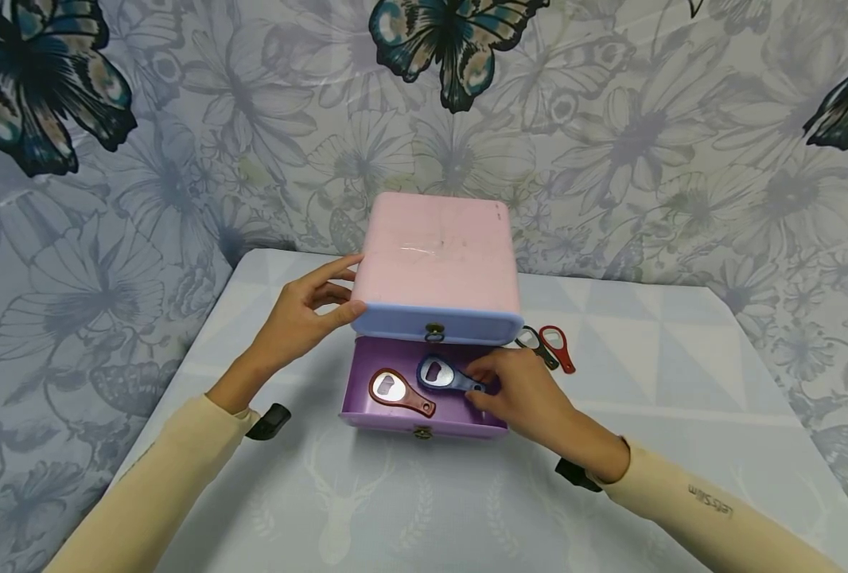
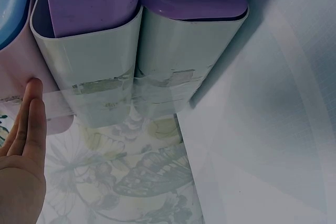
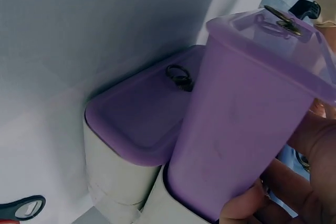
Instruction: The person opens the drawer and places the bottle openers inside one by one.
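A small drawer cabinet [image 1: 441,255] has a pink top section with a blue drawer front [image 1: 395,320]. Below it, a purple drawer [image 1: 367,362] is pulled out, holding a brown-red bottle opener [image 1: 413,397] and a blue bottle opener [image 1: 444,374]. My right hand [image 1: 527,394] reaches over the drawer's right side and pinches the blue opener's handle end. In the right wrist view its fingers [image 3: 283,192] show beside the drawer wall. My left hand [image 1: 298,318] rests with extended fingers along the cabinet's left side, thumb at the blue front corner. The left wrist view shows those fingers [image 2: 34,124] against the pink side.
On the table right of the cabinet lie a black bottle opener [image 1: 538,348] and a red one [image 1: 558,348]. Another purple drawer [image 3: 142,114] sits closed in the lowest section. Clear tape [image 2: 58,103] runs along the cabinet's side. A patterned wall stands behind the table.
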Demonstrator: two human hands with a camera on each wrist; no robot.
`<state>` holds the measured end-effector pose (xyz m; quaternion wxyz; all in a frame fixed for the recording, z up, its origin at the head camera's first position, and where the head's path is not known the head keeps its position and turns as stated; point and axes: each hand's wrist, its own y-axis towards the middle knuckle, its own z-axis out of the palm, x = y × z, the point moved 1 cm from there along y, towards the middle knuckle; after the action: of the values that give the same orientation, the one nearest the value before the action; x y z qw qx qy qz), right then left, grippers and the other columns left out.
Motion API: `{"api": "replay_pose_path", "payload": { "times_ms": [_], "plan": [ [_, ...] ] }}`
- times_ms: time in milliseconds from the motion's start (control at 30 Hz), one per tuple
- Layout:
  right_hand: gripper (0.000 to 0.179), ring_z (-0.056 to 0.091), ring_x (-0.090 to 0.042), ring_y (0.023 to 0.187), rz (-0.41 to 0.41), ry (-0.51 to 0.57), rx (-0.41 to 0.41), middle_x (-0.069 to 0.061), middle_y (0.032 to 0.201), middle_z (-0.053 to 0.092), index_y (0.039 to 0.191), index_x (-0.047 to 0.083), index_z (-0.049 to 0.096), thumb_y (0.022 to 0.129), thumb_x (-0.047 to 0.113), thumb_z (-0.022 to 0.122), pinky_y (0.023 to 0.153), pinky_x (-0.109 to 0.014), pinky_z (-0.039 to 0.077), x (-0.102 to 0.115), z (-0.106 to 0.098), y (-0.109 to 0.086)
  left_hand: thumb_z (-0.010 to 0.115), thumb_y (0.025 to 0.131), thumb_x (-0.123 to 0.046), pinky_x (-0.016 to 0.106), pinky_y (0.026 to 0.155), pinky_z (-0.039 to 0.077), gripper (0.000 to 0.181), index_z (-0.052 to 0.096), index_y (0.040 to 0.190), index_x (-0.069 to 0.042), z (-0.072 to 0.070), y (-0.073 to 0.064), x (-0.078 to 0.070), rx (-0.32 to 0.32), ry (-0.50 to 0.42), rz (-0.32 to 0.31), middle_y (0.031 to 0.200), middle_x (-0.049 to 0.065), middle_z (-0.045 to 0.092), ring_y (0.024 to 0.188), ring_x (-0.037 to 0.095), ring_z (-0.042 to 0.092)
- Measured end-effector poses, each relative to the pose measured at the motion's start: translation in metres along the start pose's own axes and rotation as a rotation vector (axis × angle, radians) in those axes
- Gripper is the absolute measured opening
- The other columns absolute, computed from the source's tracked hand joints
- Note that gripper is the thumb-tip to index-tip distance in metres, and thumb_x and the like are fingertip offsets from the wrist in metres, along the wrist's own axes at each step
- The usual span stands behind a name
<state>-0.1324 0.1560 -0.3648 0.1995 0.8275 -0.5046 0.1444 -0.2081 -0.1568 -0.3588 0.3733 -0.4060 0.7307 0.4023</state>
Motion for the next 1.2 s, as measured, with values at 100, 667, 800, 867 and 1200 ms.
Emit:
{"api": "replay_pose_path", "payload": {
  "times_ms": [100,667,800,867,1200],
  "plan": [
    [0.024,0.070,-0.011,0.085,-0.007,-0.022,-0.018,-0.001,0.092,0.076,0.099,0.009,0.080,0.076,0.013,0.086,0.072,-0.031,0.056,0.000,0.002,0.001,0.072,0.095,-0.022,0.048,0.100,0.049,0.064,0.045,0.150,-0.038,0.000,0.000,-0.001,0.002,-0.003,0.001,0.137,0.007,0.057,0.109,0.020,0.066],
    [0.016,0.060,0.003,0.073,-0.200,0.172,-0.184,0.013,0.086,0.072,0.097,0.019,0.079,0.082,0.012,0.083,0.060,-0.019,0.047,0.023,-0.017,-0.024,0.072,0.094,-0.023,0.047,0.099,0.049,0.063,0.046,0.149,-0.040,-0.003,0.003,-0.001,0.002,-0.001,0.006,0.137,0.005,0.057,0.109,0.019,0.066],
    [0.022,0.062,0.000,0.074,-0.286,0.258,-0.200,0.011,0.088,0.072,0.099,0.019,0.078,0.081,0.005,0.082,0.063,-0.016,0.050,0.035,-0.018,-0.037,0.072,0.095,-0.023,0.047,0.099,0.049,0.063,0.046,0.149,-0.039,-0.002,0.003,-0.001,0.002,-0.001,0.004,0.137,0.005,0.057,0.110,0.019,0.066],
    [0.024,0.063,-0.001,0.075,-0.318,0.299,-0.187,0.009,0.088,0.072,0.100,0.018,0.078,0.081,0.003,0.082,0.065,-0.015,0.050,0.041,-0.015,-0.043,0.072,0.095,-0.023,0.047,0.100,0.049,0.063,0.046,0.149,-0.039,-0.002,0.002,-0.001,-0.001,-0.003,0.003,0.137,0.006,0.057,0.110,0.019,0.066],
    [0.021,0.064,0.000,0.076,-0.390,0.361,-0.080,0.008,0.088,0.074,0.100,0.017,0.077,0.083,0.005,0.081,0.069,-0.011,0.050,0.048,0.019,-0.069,0.072,0.095,-0.024,0.048,0.099,0.049,0.063,0.045,0.149,-0.041,-0.001,0.002,0.004,0.003,-0.011,-0.008,0.137,0.005,0.056,0.110,0.019,0.066]
  ]
}}
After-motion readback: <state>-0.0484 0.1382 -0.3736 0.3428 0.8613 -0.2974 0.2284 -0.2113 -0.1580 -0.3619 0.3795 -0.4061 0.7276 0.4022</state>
